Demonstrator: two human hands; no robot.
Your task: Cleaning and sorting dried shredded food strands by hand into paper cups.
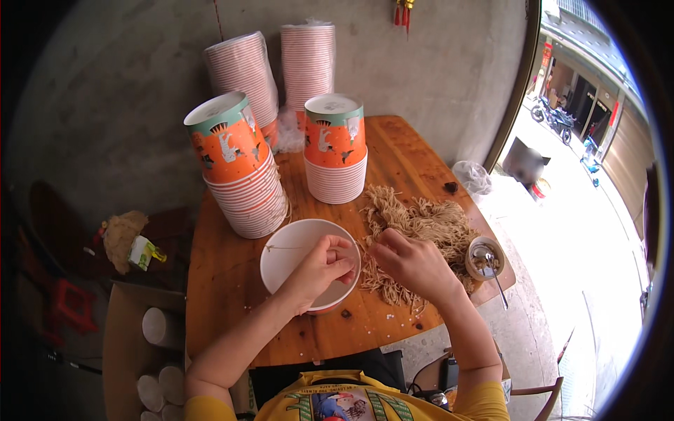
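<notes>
A white paper bucket (281,270) stands at the table's front, its mouth facing up. Across its mouth from the left rim runs a thin tan string (284,247), toward the curled fingers of my left hand (324,270). That hand is closed over the right part of the bucket, and the string's far end is hidden. Just right of the rim, my right hand (411,261) is closed too, fingers bent inward; what they hold does not show. Beneath and behind it spreads a loose heap of tan strings (435,221).
Two stacks of orange-patterned buckets (242,186) (335,151) stand behind; taller wrapped stacks (242,74) lean near the wall. A bowl with a spoon (484,258) sits at the right table edge. Left of the wooden table (239,316), a carton (133,298) holds several white cylinders.
</notes>
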